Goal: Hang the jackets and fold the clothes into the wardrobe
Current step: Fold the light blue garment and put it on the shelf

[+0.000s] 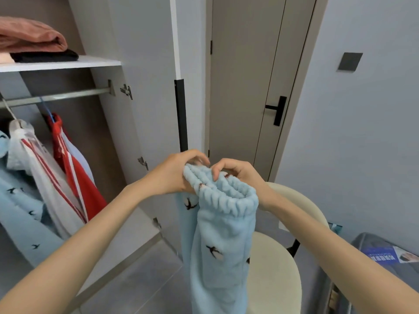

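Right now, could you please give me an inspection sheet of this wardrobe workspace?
Surface: wardrobe shelf holds a folded pink garment atop a black garment.
Job's things: light blue bird-print fleece trousers hang unfolded, held up; red jacket, white jacket and blue bird-print top hang below the rail.
Clutter: grey packaged item at lower right.
Grippers: left hand and right hand pinch the waistband.
Cables: nothing seen.
Surroundings: cream chair below, closed door behind.

A home interior is being shown. Inside an open built-in wardrobe [140,64], jackets [74,175] are being kept on hangers [48,113] along a rail [56,97], and folded clothes [29,37] are being stored on the shelf [74,63] above. A plain interior door [244,87] with a black lever handle [278,109] is being seen just beside it, with a cream chair [276,279] nearby.
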`<state>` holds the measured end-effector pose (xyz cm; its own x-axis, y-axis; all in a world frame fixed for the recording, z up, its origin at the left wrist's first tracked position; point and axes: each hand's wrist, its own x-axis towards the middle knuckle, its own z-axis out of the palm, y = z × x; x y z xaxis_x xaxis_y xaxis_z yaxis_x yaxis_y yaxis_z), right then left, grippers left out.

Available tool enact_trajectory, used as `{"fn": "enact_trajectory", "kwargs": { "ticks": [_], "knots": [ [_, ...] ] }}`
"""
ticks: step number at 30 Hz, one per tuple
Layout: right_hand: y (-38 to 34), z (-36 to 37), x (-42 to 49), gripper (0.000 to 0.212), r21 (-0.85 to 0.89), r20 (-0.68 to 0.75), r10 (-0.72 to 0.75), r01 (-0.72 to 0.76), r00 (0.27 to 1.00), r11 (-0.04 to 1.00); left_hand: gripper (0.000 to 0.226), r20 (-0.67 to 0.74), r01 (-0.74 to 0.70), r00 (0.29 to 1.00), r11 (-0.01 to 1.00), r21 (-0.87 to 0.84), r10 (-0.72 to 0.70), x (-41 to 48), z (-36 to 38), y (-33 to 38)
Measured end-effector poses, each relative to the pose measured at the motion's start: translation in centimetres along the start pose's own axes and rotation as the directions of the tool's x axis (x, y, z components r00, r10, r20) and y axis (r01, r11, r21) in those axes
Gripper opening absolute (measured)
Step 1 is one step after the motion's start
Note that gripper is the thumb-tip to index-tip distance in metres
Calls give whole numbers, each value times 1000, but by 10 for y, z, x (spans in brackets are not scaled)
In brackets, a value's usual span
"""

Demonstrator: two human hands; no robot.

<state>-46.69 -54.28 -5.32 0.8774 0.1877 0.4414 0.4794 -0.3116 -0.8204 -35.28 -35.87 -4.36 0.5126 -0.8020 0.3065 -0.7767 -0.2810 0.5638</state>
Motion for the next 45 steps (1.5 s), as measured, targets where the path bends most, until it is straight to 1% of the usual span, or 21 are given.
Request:
{"fn": "enact_trajectory", "kwargs": {
  "ticks": [1, 3, 5, 6, 7, 9, 10, 12, 13, 15, 16, 18, 21, 23, 25, 28, 31, 33, 36, 40, 45],
  "knots": [
    [0, 0, -1, 24, -16, 0, 9, -9, 1000, 1000, 45, 17, 30, 999, 1000, -6, -30, -1, 1, 0],
    [-3, -3, -5, 23, -81, -18, 38, -40, 999, 996, 39, 5, 58, 998, 995, 76, -58, -3, 6, 1],
    [-10, -11, -7, 31, -243, -40, 122, -128, 992, 962, 42, -33, 77, 997, 987, 138, -73, -7, 11, 0],
    [-14, -16, -8, 37, -341, -17, 171, -166, 985, 925, 44, -55, 89, 995, 985, 149, -81, -10, 13, 0],
    [-19, -19, -10, 37, -431, 32, 231, -195, 973, 881, 44, -77, 99, 993, 983, 154, -88, -13, 13, 0],
    [-28, -18, -18, 26, -584, 112, 372, -242, 922, 775, 45, -126, 123, 987, 980, 159, -104, -17, 12, -2],
    [-30, -15, -22, 31, -665, 129, 432, -245, 893, 705, 46, -148, 136, 983, 978, 159, -112, -18, 11, -3],
    [-30, -8, -31, 54, -797, 109, 515, -235, 850, 557, 47, -167, 149, 978, 977, 155, -123, -22, 8, -3],
    [-29, -5, -34, 57, -839, 82, 533, -230, 842, 492, 48, -160, 143, 980, 978, 151, -119, -23, 7, -3],
    [-26, 0, -34, 45, -879, 15, 506, -230, 862, 418, 51, -118, 123, 987, 982, 146, -106, -29, 5, -2],
    [-26, 1, -32, 39, -884, -29, 470, -242, 882, 401, 53, -82, 121, 991, 979, 162, -109, -33, 3, -1],
    [-28, 0, -28, 31, -864, -91, 398, -271, 913, 425, 53, 13, 132, 990, 962, 239, -139, -38, -5, -3],
    [-35, 0, -19, 25, -825, -82, 335, -253, 939, 505, 47, 78, 134, 983, 946, 294, -164, -47, -24, -9],
    [-35, 1, -10, 22, -823, -98, 300, -247, 949, 511, 42, 41, 160, 984, 959, 235, -174, -54, -37, -12],
    [-34, 3, 2, 21, -829, -132, 259, -250, 957, 500, 38, -41, 207, 978, 967, 147, -203, -61, -45, -16],
    [-30, 10, 28, 22, -818, -140, 209, -232, 968, 527, 39, -176, 300, 940, 954, 14, -292, -68, -52, -23],
    [-27, 13, 57, 29, -709, -131, 271, -281, 954, 647, 39, -205, 333, 915, 938, -100, -347, -69, -59, -29],
    [-21, 12, 74, 31, -612, -147, 304, -328, 941, 720, 39, -170, 342, 920, 935, -91, -353, -66, -64, -31],
    [-4, 9, 95, 29, -516, -190, 286, -344, 939, 784, 39, -169, 331, 930, 944, 1, -326, -55, -64, -31],
    [24, -1, 114, 27, -513, -213, 259, -333, 942, 791, 38, -251, 333, 919, 939, 89, -302, -31, -56, -38],
    [62, -26, 129, 26, -424, -240, 201, -289, 950, 859, 34, -349, 332, 896, 936, 119, -274, 6, -43, -41]
  ]
}}
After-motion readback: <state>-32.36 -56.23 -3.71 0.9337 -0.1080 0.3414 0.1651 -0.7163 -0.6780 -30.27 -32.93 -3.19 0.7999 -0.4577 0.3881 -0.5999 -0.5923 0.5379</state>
